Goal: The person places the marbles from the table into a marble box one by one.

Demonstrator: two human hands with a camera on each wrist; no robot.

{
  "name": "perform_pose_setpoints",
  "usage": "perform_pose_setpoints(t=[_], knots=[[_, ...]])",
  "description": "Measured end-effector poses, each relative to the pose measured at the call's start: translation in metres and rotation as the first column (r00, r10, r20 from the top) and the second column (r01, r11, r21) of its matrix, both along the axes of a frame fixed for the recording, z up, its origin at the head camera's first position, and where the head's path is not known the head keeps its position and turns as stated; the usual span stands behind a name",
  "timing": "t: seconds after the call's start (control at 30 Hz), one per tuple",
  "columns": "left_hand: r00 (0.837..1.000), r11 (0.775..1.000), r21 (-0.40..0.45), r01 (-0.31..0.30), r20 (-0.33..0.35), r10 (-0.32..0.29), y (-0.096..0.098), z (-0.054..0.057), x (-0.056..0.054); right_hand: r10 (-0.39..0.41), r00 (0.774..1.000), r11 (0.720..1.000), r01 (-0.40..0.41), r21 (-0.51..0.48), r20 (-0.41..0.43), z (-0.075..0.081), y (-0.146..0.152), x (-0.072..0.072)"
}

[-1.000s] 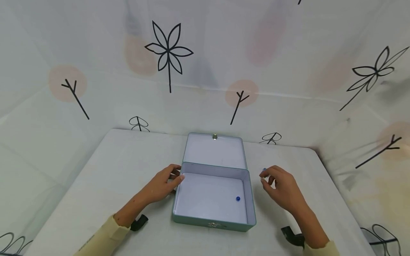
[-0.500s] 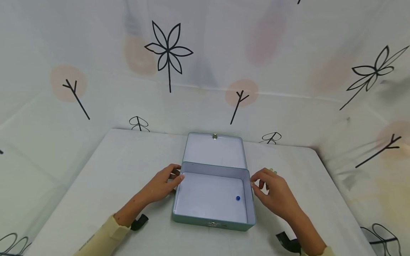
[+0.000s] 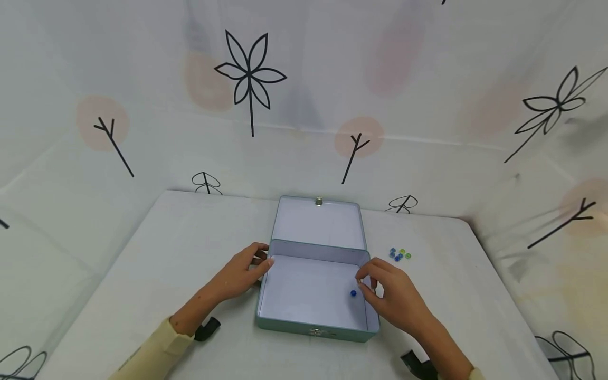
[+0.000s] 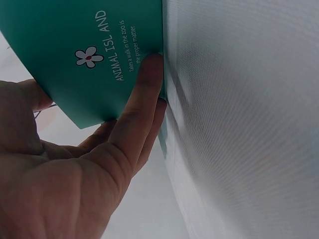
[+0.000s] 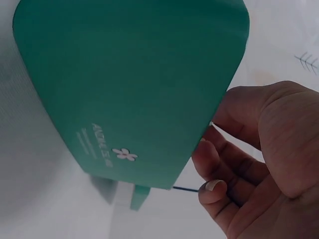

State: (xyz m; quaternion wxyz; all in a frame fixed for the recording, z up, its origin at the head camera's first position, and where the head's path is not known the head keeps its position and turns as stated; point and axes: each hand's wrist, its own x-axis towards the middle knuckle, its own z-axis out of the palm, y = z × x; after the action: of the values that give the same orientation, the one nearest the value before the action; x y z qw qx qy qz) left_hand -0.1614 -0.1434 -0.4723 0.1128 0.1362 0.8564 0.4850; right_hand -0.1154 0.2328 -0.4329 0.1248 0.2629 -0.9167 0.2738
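Note:
A green metal box (image 3: 332, 335) stands on the table with its lid (image 3: 318, 224) folded back. One dark blue marble (image 3: 353, 293) lies on its pale floor, toward the right wall. My left hand (image 3: 242, 272) holds the box's left wall, thumb over the rim and fingertips against the printed outer side (image 4: 75, 50). Above the box's right part, my right hand (image 3: 396, 295) pinches a tiny pale marble (image 3: 359, 281) between thumb and forefinger, mostly hidden by the fingertips. In the right wrist view the right hand (image 5: 269, 154) reaches over the rim of the box.
Several blue and green marbles (image 3: 399, 255) lie in a small cluster right of the box. The white table (image 3: 199, 227) ends at a patterned cloth wall (image 3: 304, 116) behind. A black strap (image 3: 207, 329) hangs at the left wrist.
My right hand has moved left, from beside the marble cluster to over the box, uncovering the cluster. My left hand and the box have stayed in place.

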Motion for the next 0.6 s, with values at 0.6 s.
perform_pose_setpoints(t=[0.6], knots=[[1.0, 1.0, -0.006, 0.0, 0.0, 0.0, -0.0001, 0.0007, 0.0004, 0.033, 0.999, 0.999, -0.033, -0.002, -0.013, 0.0039, -0.0035, 0.0038]])
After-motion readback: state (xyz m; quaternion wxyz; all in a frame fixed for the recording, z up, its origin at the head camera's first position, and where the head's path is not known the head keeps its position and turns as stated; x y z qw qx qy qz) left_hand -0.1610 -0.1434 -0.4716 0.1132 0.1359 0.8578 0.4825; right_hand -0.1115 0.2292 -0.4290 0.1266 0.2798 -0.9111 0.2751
